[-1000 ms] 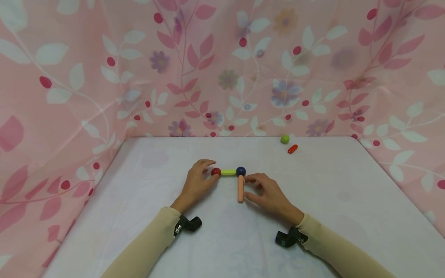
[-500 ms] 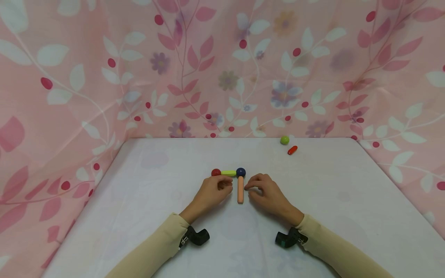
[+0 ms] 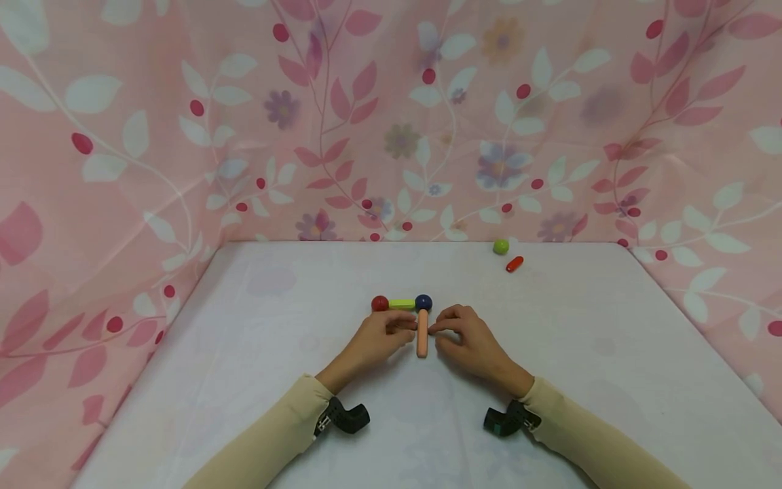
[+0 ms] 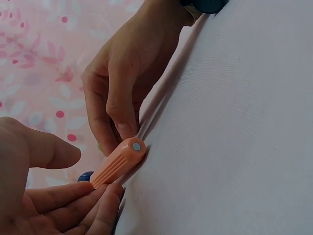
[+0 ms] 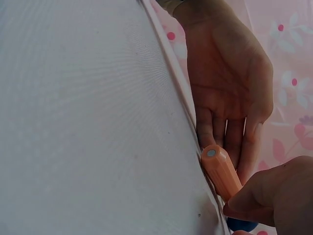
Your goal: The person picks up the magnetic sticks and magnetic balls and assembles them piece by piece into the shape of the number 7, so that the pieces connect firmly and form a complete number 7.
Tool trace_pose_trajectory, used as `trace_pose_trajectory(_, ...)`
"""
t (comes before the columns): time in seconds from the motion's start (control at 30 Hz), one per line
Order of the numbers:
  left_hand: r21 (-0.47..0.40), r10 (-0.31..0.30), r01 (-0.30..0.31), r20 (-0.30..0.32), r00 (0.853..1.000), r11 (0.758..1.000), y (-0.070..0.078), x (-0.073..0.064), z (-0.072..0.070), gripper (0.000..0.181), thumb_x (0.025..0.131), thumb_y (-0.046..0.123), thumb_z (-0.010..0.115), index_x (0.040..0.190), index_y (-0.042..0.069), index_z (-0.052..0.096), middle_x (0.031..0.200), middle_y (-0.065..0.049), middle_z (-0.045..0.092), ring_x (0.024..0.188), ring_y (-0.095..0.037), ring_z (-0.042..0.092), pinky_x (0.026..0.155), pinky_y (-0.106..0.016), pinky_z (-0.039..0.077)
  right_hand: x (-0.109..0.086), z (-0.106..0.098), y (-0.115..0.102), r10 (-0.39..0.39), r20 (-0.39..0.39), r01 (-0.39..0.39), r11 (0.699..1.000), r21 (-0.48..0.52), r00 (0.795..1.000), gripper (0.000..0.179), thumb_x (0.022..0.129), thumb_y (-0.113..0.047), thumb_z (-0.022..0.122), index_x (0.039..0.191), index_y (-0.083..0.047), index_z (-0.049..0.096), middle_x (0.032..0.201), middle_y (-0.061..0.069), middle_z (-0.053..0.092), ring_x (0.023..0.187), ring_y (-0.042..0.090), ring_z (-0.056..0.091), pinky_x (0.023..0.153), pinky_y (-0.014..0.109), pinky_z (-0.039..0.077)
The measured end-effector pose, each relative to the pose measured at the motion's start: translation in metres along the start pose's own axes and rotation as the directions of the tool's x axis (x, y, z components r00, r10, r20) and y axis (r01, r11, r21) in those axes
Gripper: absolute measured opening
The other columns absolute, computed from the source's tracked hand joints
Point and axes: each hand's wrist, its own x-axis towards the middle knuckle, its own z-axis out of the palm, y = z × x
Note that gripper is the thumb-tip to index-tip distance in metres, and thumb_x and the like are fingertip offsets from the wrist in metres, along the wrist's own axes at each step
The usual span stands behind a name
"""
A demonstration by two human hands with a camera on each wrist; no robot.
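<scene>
An orange magnetic rod (image 3: 422, 334) lies on the table, pointing toward me, with a pale metal disc on its near end. Its far end meets a dark blue ball (image 3: 423, 303). A yellow-green rod (image 3: 402, 304) runs left from that ball to a red ball (image 3: 380, 303). My left hand (image 3: 380, 338) is at the orange rod's left side, fingers extended and fingertips close against it, thumb held apart in the left wrist view. On the other side, my right hand (image 3: 470, 341) has its bent fingertips at the rod; neither hand wraps round it.
Toward the back right of the white-covered table (image 3: 293, 272) lie a green ball (image 3: 501, 246) and a short red rod (image 3: 515, 264). Behind the table hangs a pink floral cloth (image 3: 391, 122). Both wrists carry black cameras.
My left hand has left the red ball and moved right and nearer to me, to the orange rod's left side. The right hand stays almost in place, its fingers slightly more bent.
</scene>
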Motion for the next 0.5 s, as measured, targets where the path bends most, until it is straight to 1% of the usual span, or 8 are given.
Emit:
trace_pose_trajectory(0.1, -0.060, -0.024, 0.025, 0.010, 1.000, 0.998, -0.0002, 0.0002, 0.0001, 0.034, 0.100, 0.012, 0.066, 0.131, -0.003, 0.067, 0.119, -0.010, 0.074, 0.102, -0.020, 0.071, 0.083, -0.034, 0.058, -0.0002, 0.0000, -0.0002, 0.004, -0.004, -0.004, 1.000, 0.011, 1.000, 0.021, 0.091, -0.001, 0.073, 0.108, -0.010, 0.081, 0.113, 0.005, 0.061, 0.105, 0.024, 0.052, 0.087, 0.047, 0.050)
trace_pose_trajectory(0.2, -0.142, -0.061, 0.063, 0.016, 0.998, 0.988, -0.0005, 0.0002, 0.0002, 0.036, 0.100, 0.013, 0.066, 0.132, -0.004, 0.066, 0.120, -0.011, 0.073, 0.100, -0.019, 0.071, 0.083, -0.032, 0.058, -0.0005, -0.0001, 0.0001, 0.009, -0.014, -0.009, 1.000, 0.015, 1.000, 0.022, 0.091, -0.002, 0.074, 0.109, -0.012, 0.081, 0.113, 0.004, 0.061, 0.104, 0.024, 0.053, 0.085, 0.046, 0.050)
trace_pose_trajectory(0.27, -0.217, -0.085, 0.088, 0.027, 0.996, 0.972, -0.0006, -0.0001, 0.0006, 0.038, 0.100, 0.012, 0.066, 0.134, -0.005, 0.064, 0.124, -0.012, 0.071, 0.103, -0.020, 0.072, 0.085, -0.033, 0.059, -0.0010, 0.0003, 0.0011, 0.011, -0.022, -0.010, 1.000, 0.016, 1.000, 0.023, 0.091, -0.002, 0.074, 0.110, -0.013, 0.081, 0.114, 0.004, 0.062, 0.104, 0.024, 0.053, 0.083, 0.044, 0.050)
trace_pose_trajectory(0.37, -0.322, -0.110, 0.120, 0.049, 0.993, 0.939, 0.0002, -0.0009, 0.0011, 0.041, 0.100, 0.010, 0.064, 0.136, -0.008, 0.060, 0.130, -0.016, 0.067, 0.107, -0.024, 0.071, 0.090, -0.036, 0.059, -0.0015, 0.0001, 0.0016, 0.013, -0.030, -0.013, 1.000, 0.023, 0.999, 0.024, 0.091, -0.002, 0.075, 0.111, -0.014, 0.081, 0.115, 0.003, 0.062, 0.102, 0.023, 0.053, 0.080, 0.043, 0.049)
trace_pose_trajectory(0.43, -0.384, -0.128, 0.143, 0.063, 0.990, 0.912, 0.0008, -0.0016, 0.0013, 0.042, 0.100, 0.009, 0.063, 0.138, -0.009, 0.059, 0.133, -0.017, 0.064, 0.109, -0.026, 0.070, 0.092, -0.038, 0.058, -0.0015, -0.0001, 0.0018, 0.013, -0.031, -0.012, 0.999, 0.033, 0.999, 0.024, 0.091, -0.003, 0.075, 0.111, -0.014, 0.081, 0.115, 0.003, 0.062, 0.102, 0.023, 0.053, 0.079, 0.042, 0.048)
trace_pose_trajectory(0.5, -0.422, -0.147, 0.164, 0.071, 0.987, 0.892, 0.0015, -0.0023, 0.0013, 0.042, 0.101, 0.008, 0.063, 0.139, -0.008, 0.057, 0.134, -0.018, 0.063, 0.110, -0.026, 0.069, 0.093, -0.038, 0.058, -0.0012, -0.0007, 0.0012, 0.012, -0.033, -0.011, 0.999, 0.041, 0.999, 0.024, 0.090, -0.003, 0.076, 0.111, -0.014, 0.081, 0.115, 0.004, 0.062, 0.101, 0.023, 0.053, 0.079, 0.042, 0.049)
